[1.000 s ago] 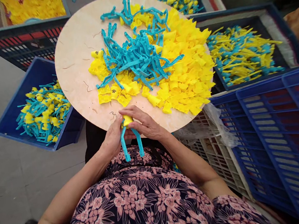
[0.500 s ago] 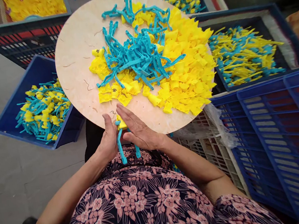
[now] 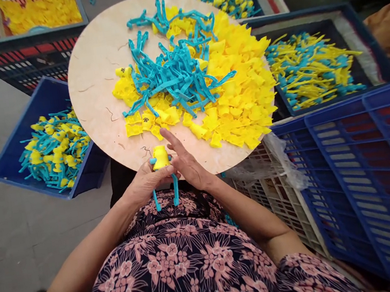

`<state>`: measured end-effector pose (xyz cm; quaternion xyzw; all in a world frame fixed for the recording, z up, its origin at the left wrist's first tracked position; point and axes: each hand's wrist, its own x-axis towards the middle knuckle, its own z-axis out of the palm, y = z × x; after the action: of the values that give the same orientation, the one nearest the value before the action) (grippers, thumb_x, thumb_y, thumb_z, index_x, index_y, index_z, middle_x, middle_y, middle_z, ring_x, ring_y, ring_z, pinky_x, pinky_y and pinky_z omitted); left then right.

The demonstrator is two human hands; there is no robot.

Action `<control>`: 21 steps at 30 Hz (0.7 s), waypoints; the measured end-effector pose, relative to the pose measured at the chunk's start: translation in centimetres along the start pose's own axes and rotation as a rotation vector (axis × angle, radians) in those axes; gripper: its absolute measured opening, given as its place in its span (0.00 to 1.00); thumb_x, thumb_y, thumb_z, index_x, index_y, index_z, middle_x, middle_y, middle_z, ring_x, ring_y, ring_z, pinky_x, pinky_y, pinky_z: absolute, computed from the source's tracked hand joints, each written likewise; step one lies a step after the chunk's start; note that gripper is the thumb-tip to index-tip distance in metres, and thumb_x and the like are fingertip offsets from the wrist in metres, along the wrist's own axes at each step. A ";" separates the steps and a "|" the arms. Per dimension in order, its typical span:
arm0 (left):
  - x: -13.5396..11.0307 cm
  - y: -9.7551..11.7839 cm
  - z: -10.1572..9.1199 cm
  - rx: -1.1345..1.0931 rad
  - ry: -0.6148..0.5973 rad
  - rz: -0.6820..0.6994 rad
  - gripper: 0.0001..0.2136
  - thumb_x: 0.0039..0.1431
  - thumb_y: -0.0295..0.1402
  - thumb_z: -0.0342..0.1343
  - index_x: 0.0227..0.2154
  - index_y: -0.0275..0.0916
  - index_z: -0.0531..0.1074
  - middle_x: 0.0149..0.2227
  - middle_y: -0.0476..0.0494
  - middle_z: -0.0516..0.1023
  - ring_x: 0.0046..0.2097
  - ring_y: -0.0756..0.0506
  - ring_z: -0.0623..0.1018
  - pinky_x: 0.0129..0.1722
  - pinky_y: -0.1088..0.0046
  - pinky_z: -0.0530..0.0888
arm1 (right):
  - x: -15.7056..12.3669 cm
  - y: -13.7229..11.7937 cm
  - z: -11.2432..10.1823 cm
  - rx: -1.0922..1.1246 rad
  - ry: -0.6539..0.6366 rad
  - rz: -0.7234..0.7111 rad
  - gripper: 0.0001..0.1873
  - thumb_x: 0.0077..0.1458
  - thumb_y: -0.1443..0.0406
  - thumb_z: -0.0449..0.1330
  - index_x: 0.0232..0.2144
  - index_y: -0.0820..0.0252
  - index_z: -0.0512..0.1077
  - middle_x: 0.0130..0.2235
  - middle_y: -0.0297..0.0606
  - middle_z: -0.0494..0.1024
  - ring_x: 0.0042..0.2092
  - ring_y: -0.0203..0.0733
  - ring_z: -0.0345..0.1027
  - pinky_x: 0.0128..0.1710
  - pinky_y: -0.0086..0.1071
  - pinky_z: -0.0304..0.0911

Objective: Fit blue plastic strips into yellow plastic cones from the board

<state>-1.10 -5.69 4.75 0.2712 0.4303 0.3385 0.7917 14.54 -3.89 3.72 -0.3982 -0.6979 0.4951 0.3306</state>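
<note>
Patterned shirt: dark navy cloth with pink flowers [image 3: 182, 263], across the bottom of the frame.
Left hand: the left hand [image 3: 143, 180], centre of the frame, pinches the piece, thumb laid across its lower front.
Held piece: a small plastic piece with a rounded yellow body [image 3: 160, 155] and turquoise limbs, centre of the frame at the near table edge; two limbs hang below the thumb.
Right hand: the right hand [image 3: 189, 166], just right of the piece, fingers extended and spread; cannot tell whether its thumb touches the piece.
Slatted crates: blue plastic, openwork sides [image 3: 350, 167], lower right.
Round table: pale wood-coloured disc [image 3: 86, 59], upper centre.
Turquoise heap: tangled bent plastic limbs [image 3: 177, 73], mid-table, lying over some yellow parts.
Yellow heap: loose plastic shells [image 3: 244, 81], along the table's right side.
Left bin: solid blue plastic box [image 3: 93, 172], centre left, filled with yellow-and-turquoise pieces [image 3: 56, 151].
Right tray: dark blue plastic [image 3: 379, 59], upper right, containing mixed slender yellow and turquoise pieces [image 3: 315, 68].
Far crate: dark slatted plastic [image 3: 33, 57], upper left, holding yellow parts [image 3: 45, 12].
</note>
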 end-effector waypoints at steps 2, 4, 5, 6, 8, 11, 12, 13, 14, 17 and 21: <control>-0.3 0.2 0.0 0.185 -0.006 0.092 0.18 0.50 0.36 0.65 0.43 0.37 0.71 0.38 0.45 0.78 0.37 0.48 0.77 0.41 0.70 0.74 | -0.1 -0.3 0.0 0.131 0.010 0.091 0.39 0.61 0.40 0.47 0.66 0.52 0.55 0.67 0.43 0.59 0.66 0.50 0.56 0.63 0.47 0.57; -0.6 0.4 0.0 0.392 0.010 0.187 0.17 0.52 0.36 0.63 0.44 0.37 0.70 0.39 0.46 0.77 0.39 0.48 0.75 0.41 0.71 0.73 | -0.2 -0.7 0.2 0.246 -0.020 0.140 0.35 0.59 0.43 0.53 0.62 0.54 0.63 0.64 0.44 0.65 0.63 0.49 0.61 0.61 0.45 0.60; -0.8 0.6 0.1 0.483 0.023 0.221 0.16 0.52 0.35 0.62 0.44 0.38 0.70 0.39 0.46 0.77 0.39 0.47 0.75 0.41 0.71 0.72 | -0.2 -1.0 0.3 0.291 -0.021 0.143 0.34 0.59 0.44 0.55 0.60 0.54 0.66 0.63 0.44 0.67 0.62 0.48 0.62 0.61 0.45 0.60; -0.9 0.7 0.2 0.561 0.038 0.240 0.16 0.53 0.35 0.61 0.44 0.38 0.70 0.40 0.45 0.77 0.40 0.47 0.75 0.41 0.71 0.72 | -0.2 -1.2 0.4 0.326 -0.008 0.134 0.32 0.58 0.44 0.57 0.58 0.54 0.68 0.62 0.44 0.68 0.62 0.48 0.62 0.61 0.45 0.60; -1.2 1.1 0.5 0.675 0.078 0.245 0.15 0.53 0.35 0.60 0.44 0.38 0.70 0.40 0.45 0.77 0.40 0.46 0.75 0.40 0.71 0.71 | -0.2 -1.6 0.6 0.365 0.039 0.104 0.30 0.57 0.44 0.58 0.55 0.54 0.70 0.61 0.43 0.69 0.62 0.48 0.63 0.62 0.45 0.59; -1.6 1.5 1.0 0.766 0.144 0.238 0.15 0.52 0.34 0.59 0.43 0.37 0.70 0.37 0.46 0.77 0.37 0.45 0.75 0.37 0.70 0.70 | -0.3 -2.2 0.8 0.356 0.094 0.053 0.27 0.57 0.45 0.58 0.52 0.53 0.73 0.58 0.42 0.73 0.63 0.48 0.61 0.63 0.47 0.57; -1.7 1.6 1.1 0.768 0.153 0.242 0.15 0.51 0.34 0.59 0.43 0.37 0.70 0.36 0.46 0.76 0.36 0.46 0.74 0.36 0.70 0.70 | -0.3 -2.4 0.8 0.340 0.108 0.031 0.25 0.57 0.46 0.59 0.50 0.53 0.74 0.57 0.41 0.74 0.64 0.48 0.60 0.64 0.48 0.55; -1.8 1.7 1.1 0.756 0.150 0.252 0.15 0.51 0.34 0.58 0.42 0.37 0.70 0.36 0.46 0.76 0.36 0.46 0.74 0.36 0.70 0.69 | -0.3 -2.6 0.8 0.317 0.123 0.009 0.24 0.57 0.47 0.60 0.49 0.53 0.74 0.56 0.41 0.75 0.64 0.48 0.59 0.64 0.49 0.54; -2.0 1.8 1.1 0.737 0.135 0.261 0.15 0.51 0.34 0.59 0.42 0.37 0.70 0.36 0.46 0.76 0.36 0.46 0.74 0.36 0.71 0.69 | -0.3 -2.7 0.7 0.291 0.139 -0.011 0.23 0.57 0.48 0.61 0.48 0.53 0.75 0.55 0.41 0.76 0.64 0.49 0.59 0.65 0.50 0.53; -2.2 2.1 1.0 0.682 0.083 0.280 0.11 0.50 0.35 0.59 0.36 0.37 0.70 0.32 0.49 0.74 0.34 0.48 0.72 0.34 0.72 0.68 | -0.1 -2.8 0.3 0.248 0.141 -0.060 0.21 0.55 0.49 0.64 0.46 0.52 0.76 0.53 0.40 0.77 0.63 0.49 0.61 0.65 0.50 0.53; -2.2 2.5 0.9 0.671 0.087 0.213 0.08 0.49 0.34 0.59 0.31 0.37 0.68 0.28 0.51 0.71 0.29 0.51 0.68 0.29 0.73 0.65 | 0.5 -2.3 -0.4 0.334 0.012 -0.068 0.24 0.56 0.48 0.61 0.50 0.52 0.74 0.58 0.39 0.73 0.61 0.46 0.64 0.62 0.46 0.58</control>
<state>-1.96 -5.96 8.15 0.5448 0.5203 0.2700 0.5996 14.14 -3.74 6.07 -0.3168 -0.6170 0.5902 0.4130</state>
